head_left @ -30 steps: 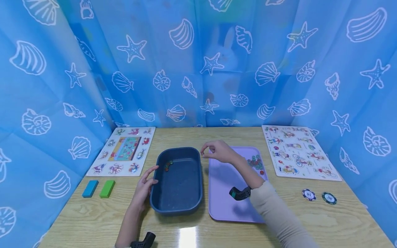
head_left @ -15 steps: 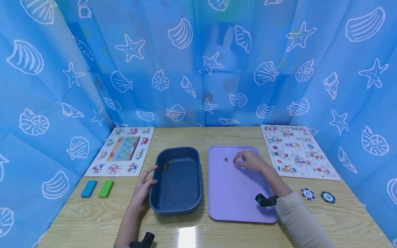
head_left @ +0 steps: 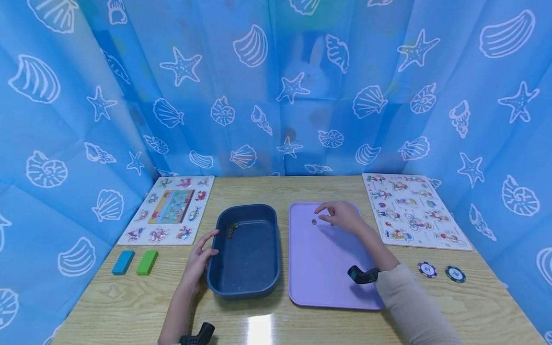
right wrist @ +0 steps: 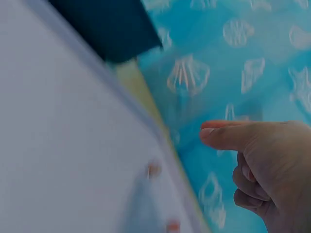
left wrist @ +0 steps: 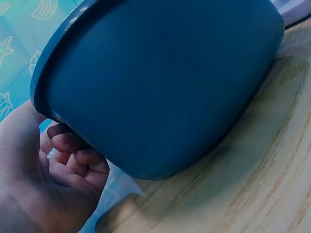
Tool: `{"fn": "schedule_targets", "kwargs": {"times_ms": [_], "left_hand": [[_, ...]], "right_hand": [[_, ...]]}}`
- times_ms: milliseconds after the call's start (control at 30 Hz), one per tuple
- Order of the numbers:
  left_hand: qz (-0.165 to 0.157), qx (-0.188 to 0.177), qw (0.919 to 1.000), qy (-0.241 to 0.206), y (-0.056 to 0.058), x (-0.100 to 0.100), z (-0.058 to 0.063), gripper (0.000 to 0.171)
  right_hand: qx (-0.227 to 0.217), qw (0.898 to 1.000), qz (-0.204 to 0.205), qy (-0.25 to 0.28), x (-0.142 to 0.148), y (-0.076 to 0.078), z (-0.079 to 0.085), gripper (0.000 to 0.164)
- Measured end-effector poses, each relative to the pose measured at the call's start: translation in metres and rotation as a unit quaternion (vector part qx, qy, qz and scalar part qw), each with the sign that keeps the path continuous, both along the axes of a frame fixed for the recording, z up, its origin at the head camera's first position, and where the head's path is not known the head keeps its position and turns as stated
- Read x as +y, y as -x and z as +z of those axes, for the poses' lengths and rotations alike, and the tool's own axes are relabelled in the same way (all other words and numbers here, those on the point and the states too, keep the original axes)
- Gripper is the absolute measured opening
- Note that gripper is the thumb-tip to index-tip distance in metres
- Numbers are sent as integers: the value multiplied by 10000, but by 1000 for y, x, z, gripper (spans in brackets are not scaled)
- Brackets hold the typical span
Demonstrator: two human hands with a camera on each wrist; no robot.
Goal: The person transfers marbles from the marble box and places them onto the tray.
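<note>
At the left wall of a dark blue basin (head_left: 245, 258), my left hand (head_left: 201, 256) grips the rim. The left wrist view shows curled fingers (left wrist: 80, 162) beneath that rim. Several small round red and green pieces (head_left: 232, 230) lie inside, by the basin's left side. My right hand (head_left: 342, 215) hovers over the far part of a lilac tray (head_left: 319, 282), thumb and index finger stretched forward and the other fingers curled. I cannot tell whether anything is between its fingertips. A small brownish piece (head_left: 314, 222) lies on the tray close by; another (head_left: 332, 224) shows under the hand.
A sea-animal puzzle board (head_left: 172, 211) lies far left, with a blue block (head_left: 123, 262) and a green block (head_left: 147, 262) in front. Far right is a figure puzzle board (head_left: 414, 211); two poker chips, one purple (head_left: 427, 269) and one dark green (head_left: 455, 274), lie nearer.
My right hand moves from the basin's far right corner back over the tray and down to its surface, then rises slightly leftward. My left hand stays on the rim.
</note>
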State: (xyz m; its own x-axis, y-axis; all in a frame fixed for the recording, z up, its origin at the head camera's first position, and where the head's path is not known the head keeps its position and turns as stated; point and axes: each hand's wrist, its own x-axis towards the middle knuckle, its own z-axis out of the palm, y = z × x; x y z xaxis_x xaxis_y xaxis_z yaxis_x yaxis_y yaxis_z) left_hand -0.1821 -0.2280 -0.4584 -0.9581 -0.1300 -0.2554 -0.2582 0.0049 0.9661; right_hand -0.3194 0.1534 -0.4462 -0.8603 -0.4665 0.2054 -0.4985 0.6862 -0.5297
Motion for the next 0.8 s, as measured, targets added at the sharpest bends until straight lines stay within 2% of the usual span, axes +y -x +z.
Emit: {"fn": "schedule_targets", "kwargs": {"times_ms": [100,233,400,600,800], "left_hand": [[-16,18,10000,-42,0,0,0,48],[-10,34,10000,-60,0,-1,-1,47],[-10,15,10000,9,0,-1,0,46],[31,-4,9999,115,0,-2,0,47],[4,-1,10000,-48,0,-1,0,46]], "right_hand": [[-28,9995,274,147,-27,-3,15,18],[168,9971,715,172,-69,-1,29,18],[302,9915,1265,50,-120,3,40,19],[72,9847,1716,-292,-167,12,32,22],[18,9799,1782,-897,-197,20,19,23]]}}
